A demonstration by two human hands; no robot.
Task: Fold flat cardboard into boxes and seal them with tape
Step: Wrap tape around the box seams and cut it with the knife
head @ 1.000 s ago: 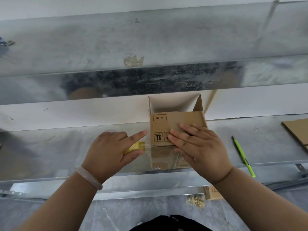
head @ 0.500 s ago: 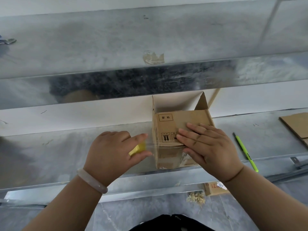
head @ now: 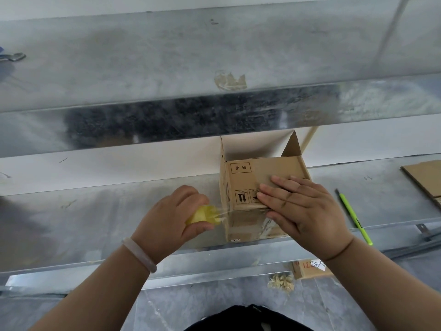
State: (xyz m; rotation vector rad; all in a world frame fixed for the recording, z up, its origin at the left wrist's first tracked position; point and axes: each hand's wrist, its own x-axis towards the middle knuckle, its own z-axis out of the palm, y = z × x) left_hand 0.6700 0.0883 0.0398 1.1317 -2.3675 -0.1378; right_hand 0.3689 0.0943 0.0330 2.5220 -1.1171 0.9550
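Metal shelf (head: pixel 95 223): cardboard box (head: pixel 243 177) under flat right hand (head: pixel 303 211) (fingers straight); left hand (head: pixel 167 223) clamps yellow tape (head: pixel 202 214).

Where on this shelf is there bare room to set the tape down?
The widest bare patch of shelf lies left of the left hand. A narrower strip sits between the pen and the flat cardboard. Around the box it's crowded.

I log matt brown cardboard box (head: pixel 262 168) under right hand (head: pixel 300 211); glossy clear tape (head: pixel 202 215) in left hand (head: pixel 167 223); dull mottled sheet-metal bench (head: pixel 83 223) beneath both; smooth green plastic pen (head: pixel 353 216) beyond right hand.
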